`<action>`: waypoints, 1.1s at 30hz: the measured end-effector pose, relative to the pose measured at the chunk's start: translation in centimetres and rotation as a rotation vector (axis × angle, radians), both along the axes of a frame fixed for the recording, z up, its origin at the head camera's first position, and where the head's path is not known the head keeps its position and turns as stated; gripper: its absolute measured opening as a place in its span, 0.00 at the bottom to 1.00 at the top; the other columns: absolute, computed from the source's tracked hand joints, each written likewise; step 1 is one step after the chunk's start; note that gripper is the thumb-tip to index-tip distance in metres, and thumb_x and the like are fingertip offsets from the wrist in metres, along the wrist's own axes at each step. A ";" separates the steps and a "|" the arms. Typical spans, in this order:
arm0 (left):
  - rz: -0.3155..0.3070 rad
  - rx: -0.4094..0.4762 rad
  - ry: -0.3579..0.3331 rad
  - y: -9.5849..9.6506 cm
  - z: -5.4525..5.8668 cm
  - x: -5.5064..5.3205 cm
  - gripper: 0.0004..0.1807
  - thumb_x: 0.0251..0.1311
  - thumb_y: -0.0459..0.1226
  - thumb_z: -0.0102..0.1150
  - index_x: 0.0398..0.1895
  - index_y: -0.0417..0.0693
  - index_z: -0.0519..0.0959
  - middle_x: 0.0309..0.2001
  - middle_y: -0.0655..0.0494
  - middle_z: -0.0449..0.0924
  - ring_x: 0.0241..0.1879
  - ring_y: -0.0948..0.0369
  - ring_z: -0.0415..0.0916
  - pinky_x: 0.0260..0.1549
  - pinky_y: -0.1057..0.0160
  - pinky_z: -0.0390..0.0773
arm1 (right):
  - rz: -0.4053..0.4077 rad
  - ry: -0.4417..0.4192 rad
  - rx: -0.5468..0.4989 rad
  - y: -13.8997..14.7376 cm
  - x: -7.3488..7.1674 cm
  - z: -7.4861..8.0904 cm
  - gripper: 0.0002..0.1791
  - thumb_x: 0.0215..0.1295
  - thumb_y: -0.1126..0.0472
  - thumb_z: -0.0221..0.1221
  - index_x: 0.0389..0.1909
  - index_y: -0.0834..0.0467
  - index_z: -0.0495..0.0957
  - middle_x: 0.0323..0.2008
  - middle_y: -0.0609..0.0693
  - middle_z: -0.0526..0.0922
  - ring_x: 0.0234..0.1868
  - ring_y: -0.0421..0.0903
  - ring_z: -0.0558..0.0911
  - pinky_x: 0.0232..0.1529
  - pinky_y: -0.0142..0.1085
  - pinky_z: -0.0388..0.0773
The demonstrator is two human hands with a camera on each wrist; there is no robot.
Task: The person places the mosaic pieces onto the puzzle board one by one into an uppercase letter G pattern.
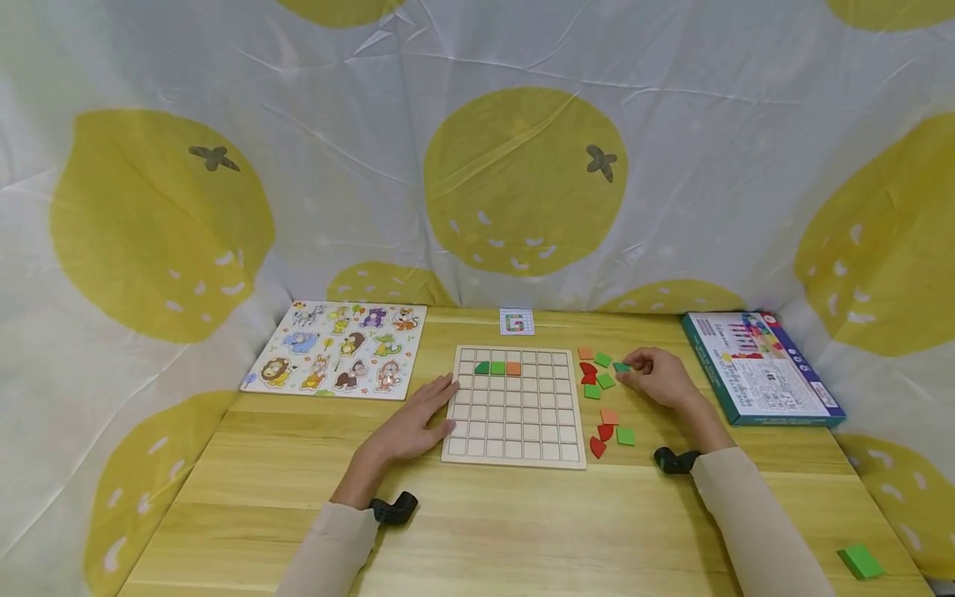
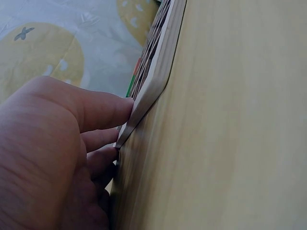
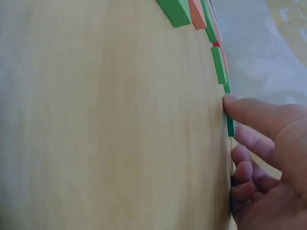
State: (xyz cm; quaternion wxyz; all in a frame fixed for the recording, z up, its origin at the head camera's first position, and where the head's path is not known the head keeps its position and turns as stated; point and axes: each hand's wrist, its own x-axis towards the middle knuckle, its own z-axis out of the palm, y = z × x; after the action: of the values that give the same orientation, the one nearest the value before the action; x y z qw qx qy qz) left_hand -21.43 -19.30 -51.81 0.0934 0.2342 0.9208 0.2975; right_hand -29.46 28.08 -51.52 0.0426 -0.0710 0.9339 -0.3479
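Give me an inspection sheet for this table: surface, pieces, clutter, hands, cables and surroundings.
Surface: wooden table, light-coloured, visible grain.
Job's things: grid board with three pieces side by side in one row; loose coloured pieces to its right; pattern card beyond it.
Clutter: animal puzzle at left, flat box at right, green block near right front.
Hands: left hand touches the grid board's left edge; right hand pinches a dark green piece; whether lifted, unclear.
Cables: nothing seen.
Surroundings: fruit-print cloth behind and at both sides.
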 end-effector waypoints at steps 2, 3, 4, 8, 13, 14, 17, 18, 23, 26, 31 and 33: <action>-0.002 0.000 0.002 0.0 0.0 -0.1 0.37 0.76 0.45 0.52 0.83 0.48 0.55 0.84 0.49 0.45 0.83 0.44 0.42 0.79 0.40 0.47 | 0.019 0.003 -0.003 0.0 0.0 0.0 0.21 0.69 0.55 0.66 0.57 0.62 0.81 0.46 0.58 0.79 0.38 0.49 0.71 0.40 0.41 0.69; -0.002 0.000 0.002 0.0 0.1 -0.1 0.37 0.76 0.45 0.52 0.83 0.48 0.55 0.84 0.49 0.45 0.83 0.44 0.42 0.79 0.40 0.47 | 0.032 0.008 -0.001 0.0 -0.1 0.0 0.20 0.69 0.56 0.65 0.58 0.62 0.81 0.45 0.58 0.79 0.37 0.49 0.71 0.40 0.41 0.69; -0.003 0.002 0.002 0.0 0.1 -0.1 0.37 0.75 0.45 0.52 0.83 0.48 0.55 0.84 0.49 0.45 0.83 0.44 0.42 0.79 0.40 0.47 | 0.044 0.012 0.001 0.1 -0.1 -0.1 0.20 0.70 0.57 0.65 0.59 0.61 0.81 0.45 0.58 0.79 0.37 0.49 0.70 0.40 0.41 0.68; -0.003 0.004 0.007 0.0 0.0 -0.2 0.37 0.75 0.45 0.52 0.83 0.47 0.55 0.84 0.48 0.45 0.83 0.44 0.42 0.79 0.39 0.48 | 0.064 0.027 0.009 0.1 -0.2 -0.2 0.17 0.71 0.61 0.63 0.58 0.60 0.83 0.43 0.56 0.79 0.36 0.49 0.69 0.39 0.41 0.67; 0.002 -0.004 0.021 0.0 -0.2 -0.3 0.37 0.75 0.45 0.52 0.83 0.48 0.55 0.84 0.49 0.46 0.83 0.45 0.43 0.79 0.40 0.49 | 0.056 0.037 0.016 0.1 -0.3 -0.2 0.16 0.70 0.59 0.64 0.56 0.60 0.84 0.42 0.56 0.79 0.36 0.49 0.70 0.39 0.41 0.67; 0.004 -0.007 0.022 0.0 -0.2 -0.2 0.37 0.75 0.46 0.52 0.83 0.48 0.55 0.84 0.49 0.46 0.83 0.45 0.43 0.79 0.40 0.49 | 0.052 0.038 0.017 0.0 -0.2 -0.2 0.16 0.70 0.59 0.64 0.55 0.61 0.84 0.42 0.56 0.79 0.37 0.49 0.70 0.39 0.41 0.68; 0.006 -0.007 0.013 0.0 -0.2 -0.1 0.37 0.75 0.46 0.52 0.83 0.49 0.55 0.84 0.50 0.46 0.83 0.45 0.43 0.79 0.40 0.48 | 0.043 0.042 0.020 -0.2 -0.1 0.0 0.17 0.70 0.57 0.65 0.54 0.61 0.85 0.43 0.57 0.81 0.37 0.49 0.72 0.39 0.40 0.69; 0.006 -0.005 0.008 0.0 -0.2 -0.1 0.37 0.75 0.46 0.52 0.83 0.49 0.55 0.84 0.49 0.46 0.83 0.45 0.43 0.79 0.40 0.48 | 0.039 0.043 0.019 -0.3 0.0 0.1 0.17 0.70 0.57 0.65 0.54 0.61 0.85 0.43 0.57 0.81 0.38 0.49 0.72 0.39 0.40 0.70; 0.006 -0.001 0.002 0.0 0.1 0.1 0.37 0.74 0.46 0.52 0.83 0.49 0.55 0.84 0.49 0.46 0.83 0.45 0.43 0.79 0.40 0.48 | 0.035 0.061 -0.007 -1.4 0.4 0.8 0.18 0.68 0.56 0.66 0.53 0.62 0.85 0.42 0.58 0.81 0.37 0.49 0.73 0.38 0.39 0.71; 0.009 -0.003 0.012 0.0 0.0 0.1 0.37 0.74 0.46 0.52 0.83 0.49 0.55 0.84 0.49 0.46 0.83 0.45 0.43 0.79 0.40 0.48 | 0.045 0.078 -0.024 -2.4 0.5 1.1 0.18 0.68 0.56 0.67 0.53 0.63 0.85 0.41 0.57 0.81 0.35 0.49 0.73 0.37 0.39 0.71; 0.007 -0.003 0.010 0.0 0.0 0.0 0.37 0.74 0.46 0.52 0.83 0.49 0.56 0.84 0.50 0.47 0.83 0.45 0.43 0.80 0.41 0.47 | 0.074 0.085 -0.044 -4.4 0.5 1.4 0.16 0.69 0.56 0.66 0.53 0.61 0.86 0.42 0.56 0.81 0.34 0.48 0.72 0.35 0.37 0.70; 0.006 -0.002 0.004 0.0 0.1 0.0 0.37 0.74 0.46 0.53 0.83 0.49 0.56 0.84 0.50 0.47 0.83 0.45 0.43 0.80 0.41 0.47 | 0.081 0.090 -0.056 -5.3 0.5 1.6 0.16 0.69 0.57 0.67 0.53 0.60 0.86 0.42 0.56 0.81 0.34 0.48 0.71 0.34 0.37 0.69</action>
State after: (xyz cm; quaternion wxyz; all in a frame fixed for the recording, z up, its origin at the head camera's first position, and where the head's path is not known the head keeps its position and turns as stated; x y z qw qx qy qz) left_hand -21.47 -19.31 -51.75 0.0909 0.2318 0.9220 0.2965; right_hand -28.98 22.75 -49.90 0.0125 -0.1258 0.9212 -0.3681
